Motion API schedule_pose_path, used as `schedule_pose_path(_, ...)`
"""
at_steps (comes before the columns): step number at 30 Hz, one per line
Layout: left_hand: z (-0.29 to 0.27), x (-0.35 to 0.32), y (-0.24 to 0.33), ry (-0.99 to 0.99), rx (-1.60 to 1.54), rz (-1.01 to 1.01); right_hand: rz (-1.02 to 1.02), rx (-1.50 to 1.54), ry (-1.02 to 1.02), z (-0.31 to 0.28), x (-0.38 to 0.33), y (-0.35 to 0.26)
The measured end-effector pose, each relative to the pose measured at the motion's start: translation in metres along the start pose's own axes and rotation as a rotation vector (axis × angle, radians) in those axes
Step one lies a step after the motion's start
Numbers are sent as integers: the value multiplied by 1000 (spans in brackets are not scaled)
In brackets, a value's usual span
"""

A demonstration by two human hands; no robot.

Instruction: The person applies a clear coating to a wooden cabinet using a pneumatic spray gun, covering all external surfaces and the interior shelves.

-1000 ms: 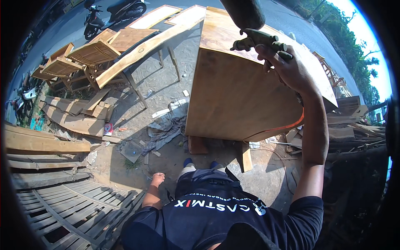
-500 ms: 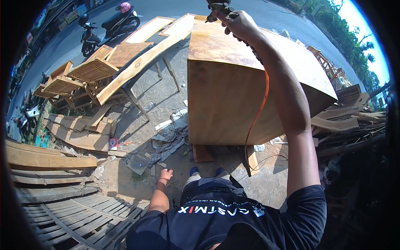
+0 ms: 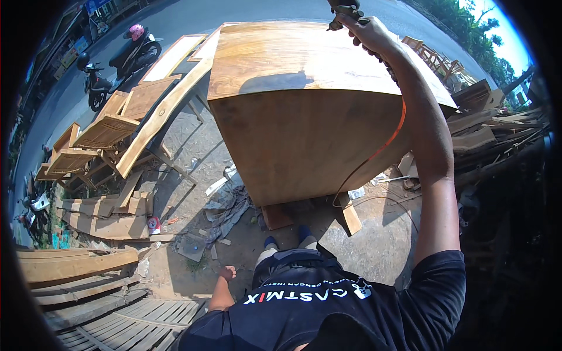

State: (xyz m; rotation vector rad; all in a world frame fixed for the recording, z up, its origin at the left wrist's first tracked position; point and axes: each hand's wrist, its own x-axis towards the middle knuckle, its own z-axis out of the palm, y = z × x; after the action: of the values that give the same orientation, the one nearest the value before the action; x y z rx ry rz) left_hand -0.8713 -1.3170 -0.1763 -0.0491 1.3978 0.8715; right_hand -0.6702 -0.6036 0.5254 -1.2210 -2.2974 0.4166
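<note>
A large wooden box-like piece of furniture stands in front of me, its broad sunlit top glossy and its near side in shade. Above the far part of that top, my right hand is closed round a dark spray gun, partly cut off by the picture's upper rim. From under the wrist an orange hose hangs down across the near side to the ground. My left hand hangs low beside my body, fingers curled, with nothing seen in it.
Wooden blocks prop up the furniture. To the left are a long plank, chairs and a crumpled cloth on the ground. Bamboo slats lie nearest left. Scrap wood is piled right; a scooter stands by the road.
My right hand has moved rightward with the spray gun, and the hose has swung along. The whole view has shifted, so more of the furniture's top shows at left. My left hand still hangs low.
</note>
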Motion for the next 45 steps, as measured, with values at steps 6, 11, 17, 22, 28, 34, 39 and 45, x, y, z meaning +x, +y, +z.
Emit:
schedule_pose_path(6, 53, 2, 32, 465, 138, 125, 66, -11, 38, -44, -2, 81)
schedule_pose_path(11, 101, 14, 69, 487, 187, 171, 127, -53, 72, -83, -3, 149)
schedule_pose_path(17, 176, 28, 98, 399, 236, 158, 69, -78, 122, -130, -30, 192)
schedule_pose_path(22, 211, 44, 100, 387, 288, 116, 157, -119, 157, -164, -31, 238)
schedule_pose_path(28, 240, 40, 107, 373, 385, 56, 218, -222, 303, -198, -2, 338)
schedule_pose_path(34, 240, 35, 104, 406, 352, 60, 347, -260, 294, -215, -1, 368)
schedule_pose_path(39, 244, 35, 102, 432, 349, 82, 259, -384, 374, -223, 3, 389)
schedule_pose_path(45, 240, 38, 88, 454, 316, 75, 297, -276, 275, -210, 9, 361)
